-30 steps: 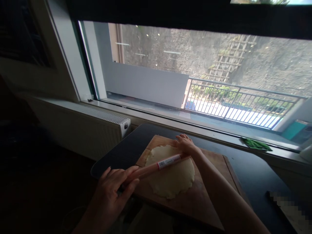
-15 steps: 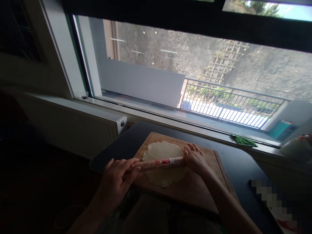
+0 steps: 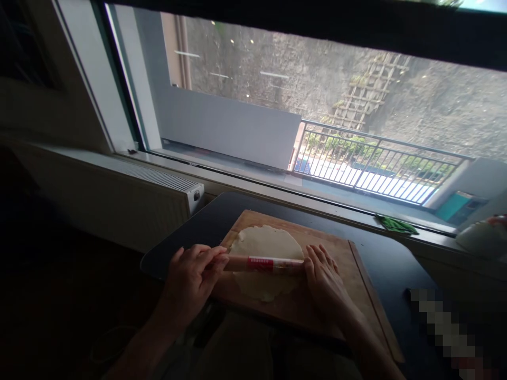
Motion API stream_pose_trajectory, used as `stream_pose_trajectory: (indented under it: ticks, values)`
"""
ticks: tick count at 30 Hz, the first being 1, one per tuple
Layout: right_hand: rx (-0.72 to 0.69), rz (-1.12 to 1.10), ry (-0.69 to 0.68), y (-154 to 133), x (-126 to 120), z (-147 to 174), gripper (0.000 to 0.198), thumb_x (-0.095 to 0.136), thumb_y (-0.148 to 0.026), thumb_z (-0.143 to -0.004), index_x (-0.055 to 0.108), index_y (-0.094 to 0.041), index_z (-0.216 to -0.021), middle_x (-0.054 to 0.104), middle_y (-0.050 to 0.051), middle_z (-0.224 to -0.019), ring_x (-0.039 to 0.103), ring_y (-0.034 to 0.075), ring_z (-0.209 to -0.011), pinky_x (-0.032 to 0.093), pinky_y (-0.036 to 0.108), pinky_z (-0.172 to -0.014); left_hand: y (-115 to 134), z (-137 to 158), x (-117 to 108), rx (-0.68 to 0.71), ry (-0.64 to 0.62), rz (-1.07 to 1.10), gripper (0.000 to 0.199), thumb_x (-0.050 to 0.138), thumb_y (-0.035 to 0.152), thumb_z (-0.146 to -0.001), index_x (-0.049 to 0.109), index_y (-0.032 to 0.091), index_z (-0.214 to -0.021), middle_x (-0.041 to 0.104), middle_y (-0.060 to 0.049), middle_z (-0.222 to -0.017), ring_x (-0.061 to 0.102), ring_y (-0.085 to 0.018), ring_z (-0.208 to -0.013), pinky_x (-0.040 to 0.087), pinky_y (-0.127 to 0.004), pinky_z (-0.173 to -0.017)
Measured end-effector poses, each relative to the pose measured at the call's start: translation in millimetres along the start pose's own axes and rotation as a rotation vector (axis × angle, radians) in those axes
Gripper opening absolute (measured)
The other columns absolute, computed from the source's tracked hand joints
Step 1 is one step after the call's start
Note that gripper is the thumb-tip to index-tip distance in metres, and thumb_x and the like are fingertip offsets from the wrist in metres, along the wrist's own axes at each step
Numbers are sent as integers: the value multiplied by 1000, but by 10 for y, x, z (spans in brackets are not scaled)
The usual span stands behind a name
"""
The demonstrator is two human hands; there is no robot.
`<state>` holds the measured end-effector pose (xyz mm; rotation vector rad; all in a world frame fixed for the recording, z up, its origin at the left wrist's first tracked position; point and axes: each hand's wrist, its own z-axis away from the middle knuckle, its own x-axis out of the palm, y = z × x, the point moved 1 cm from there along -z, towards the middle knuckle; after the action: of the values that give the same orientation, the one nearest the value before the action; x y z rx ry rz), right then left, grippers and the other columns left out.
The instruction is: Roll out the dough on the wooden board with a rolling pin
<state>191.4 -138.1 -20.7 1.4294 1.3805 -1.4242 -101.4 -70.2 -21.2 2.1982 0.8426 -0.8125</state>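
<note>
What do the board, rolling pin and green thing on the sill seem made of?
Board: probably wood, matte, going by its uneven warm-brown tone. Rolling pin: likely smooth wood, from its tan barrel; the red-and-white printed band could be paper or plastic. Green thing: perhaps dull cloth, since it lies rumpled.
</note>
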Motion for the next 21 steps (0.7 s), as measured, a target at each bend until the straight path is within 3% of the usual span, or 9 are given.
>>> stream_pose_trajectory:
  ticks: [3,9,11,14,18,21]
  values:
    - [15,-9,12,-22,-2,-35,55,11,-38,-95,35,-17,-140,29,6,-148,11,20,-140,16,43,-111,31,14,-11,-3,1,-27,30,43,43,-90,61,27,-107,64,-2,-98,58,-20,-93,31,-43,-98]
    - [40,-27,-133,-238,-140,-926,48,19,-38,-94,52,-22,-126,33,9,-145,16,27,-138,21,50,-107,-47,-116,57,17,7,-121,26,42,39,-91,64,27,-100,66,-2,-95,59,-19,-90,30,-45,-98]
    - [46,-34,-152,-255,-146,-1025,48,20,-40,-94,53,-24,-124,36,9,-143,20,28,-137,23,50,-106,-76,-174,77,20,1,-155,26,42,38,-90,64,28,-99,66,-2,-94,59,-20,-88,29,-47,-97]
    - [37,-14,-112,-193,-94,-729,51,16,-40,-95,51,-22,-127,34,8,-145,16,26,-138,19,49,-108,-79,-229,84,32,9,-179,27,43,38,-90,63,28,-105,64,-2,-95,58,-20,-89,31,-48,-96]
    - [-52,47,28,-76,-60,70,53,17,-41,-95,36,-19,-139,29,6,-149,11,23,-140,17,46,-111,-34,-276,120,83,12,-109,29,44,38,-90,63,24,-106,60,-4,-97,56,-20,-92,41,-38,-89]
    - [-179,89,83,-90,-136,389,45,29,-36,-93,45,-24,-133,32,5,-147,12,26,-139,16,49,-110,-4,-388,206,75,28,-52,29,41,37,-91,64,22,-100,59,-5,-95,54,-20,-94,44,-35,-86]
